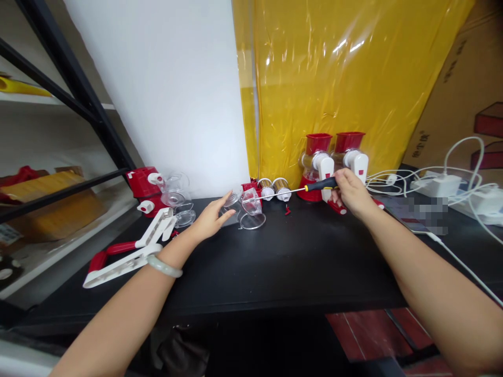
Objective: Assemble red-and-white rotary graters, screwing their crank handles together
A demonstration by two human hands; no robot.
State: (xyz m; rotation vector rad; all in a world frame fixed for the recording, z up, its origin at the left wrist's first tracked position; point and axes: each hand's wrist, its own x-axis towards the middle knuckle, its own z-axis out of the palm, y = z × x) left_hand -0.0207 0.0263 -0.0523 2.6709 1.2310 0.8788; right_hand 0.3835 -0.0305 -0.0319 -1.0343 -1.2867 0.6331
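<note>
While right hand [351,192] clamps its fingers on screwdriver [321,184], shaft toward 9 o'clock, clear part [252,208] sits at tabletop [298,267] 12 o'clock; left hand [209,220] at its 9, can't tell if fingers grip.

We see a black table [298,267], which carries many things. At its far left we find red plastic housings [143,183], and just beside them clear plastic parts [183,217]. Nearer to us, also on the left, lie white handles [118,268] with red grips. In the far middle we have a clear cup-shaped part [254,208]; to its right are two drums [282,187] with white ends, and a small red piece [287,210] lies near them. Farther right stand two red-and-white machines [349,140]. At the right we notice tangled white cables [387,178] and a flat device [396,208], partly blurred.
</note>
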